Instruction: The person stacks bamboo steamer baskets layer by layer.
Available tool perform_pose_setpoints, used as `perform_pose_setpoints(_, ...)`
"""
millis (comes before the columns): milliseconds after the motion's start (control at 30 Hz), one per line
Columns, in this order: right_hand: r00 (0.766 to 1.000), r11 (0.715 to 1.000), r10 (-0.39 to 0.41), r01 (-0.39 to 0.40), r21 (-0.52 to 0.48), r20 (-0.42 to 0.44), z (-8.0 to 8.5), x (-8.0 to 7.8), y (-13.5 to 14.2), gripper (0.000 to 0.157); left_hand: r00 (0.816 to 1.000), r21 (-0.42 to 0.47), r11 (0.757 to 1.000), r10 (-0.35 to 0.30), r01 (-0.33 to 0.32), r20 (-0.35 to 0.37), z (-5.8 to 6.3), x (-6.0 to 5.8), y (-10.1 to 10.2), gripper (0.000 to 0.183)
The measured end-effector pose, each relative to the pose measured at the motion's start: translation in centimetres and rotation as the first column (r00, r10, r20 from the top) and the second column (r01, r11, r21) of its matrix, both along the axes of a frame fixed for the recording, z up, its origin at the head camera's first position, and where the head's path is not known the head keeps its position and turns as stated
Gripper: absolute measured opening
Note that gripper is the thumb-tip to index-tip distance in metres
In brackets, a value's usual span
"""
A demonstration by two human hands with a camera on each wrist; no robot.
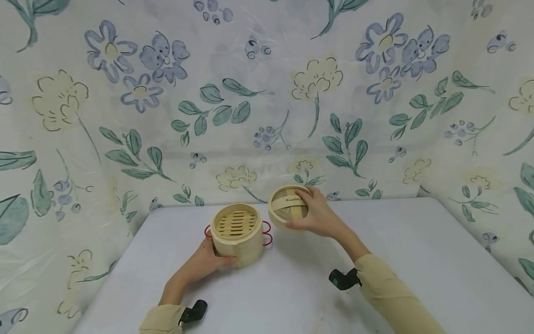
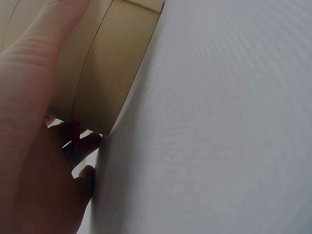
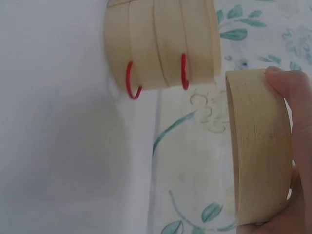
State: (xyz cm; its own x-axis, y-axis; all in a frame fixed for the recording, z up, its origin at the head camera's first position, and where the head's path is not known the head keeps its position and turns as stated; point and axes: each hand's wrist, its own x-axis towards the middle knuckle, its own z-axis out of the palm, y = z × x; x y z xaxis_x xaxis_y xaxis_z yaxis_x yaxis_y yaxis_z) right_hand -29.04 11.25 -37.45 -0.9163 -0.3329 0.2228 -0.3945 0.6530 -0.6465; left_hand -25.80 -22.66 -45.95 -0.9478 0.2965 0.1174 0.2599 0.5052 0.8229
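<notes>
A round bamboo steamer with two stacked tiers and red loop handles stands on the white table, its slatted top tier uncovered. My left hand grips its left side, thumb across the front and fingers behind. In the left wrist view the steamer wall meets the table, with a red loop among the fingers. Just right of the steamer, my right hand holds the woven bamboo lid by its rim, tilted and raised off the table. The right wrist view shows the lid edge-on, apart from the steamer.
The white table reaches back to a wall hung with flower-patterned sheeting, close behind the steamer and lid. Black wrist devices sit at both sleeves.
</notes>
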Motion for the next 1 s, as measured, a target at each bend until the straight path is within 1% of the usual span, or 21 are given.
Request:
perform_pose_setpoints(200, 1.000, 1.000, 0.019, -0.019, -0.010, 0.005, 1.0, -0.4, -2.5, 0.100, 1.000, 0.004, 1.000, 0.007, -0.007, -0.020, 0.0, -0.1, -0.1, 0.093)
perform_pose_setpoints(333, 0.999, 0.999, 0.039, -0.039, -0.011, 0.009, 1.4, -0.7, -3.9, 0.100, 1.000, 0.006, 1.000, 0.012, -0.012, -0.014, 0.1, 0.0, -0.2, 0.095)
perform_pose_setpoints(533, 0.999, 0.999, 0.038, -0.038, -0.027, 0.028, 1.7, -1.2, -5.8, 0.098, 1.000, 0.003, 1.000, 0.005, -0.005, 0.004, 0.2, 0.0, 0.0, 0.097)
perform_pose_setpoints(667, 0.998, 0.999, 0.037, -0.036, -0.032, 0.047, 1.9, -1.1, -7.2, 0.098, 1.000, -0.008, 1.000, 0.004, -0.004, 0.008, 0.3, 0.0, 0.2, 0.098)
perform_pose_setpoints(833, 0.997, 0.998, 0.055, -0.054, -0.018, 0.056, 1.9, -0.7, -9.1, 0.097, 1.000, -0.017, 1.000, -0.006, 0.006, 0.009, 0.6, 0.1, 0.3, 0.098)
perform_pose_setpoints(1000, 0.996, 0.998, 0.068, -0.068, -0.006, 0.061, 1.9, -0.2, -11.0, 0.097, 0.999, -0.022, 1.000, -0.005, 0.006, 0.033, 0.5, 0.0, 0.2, 0.096)
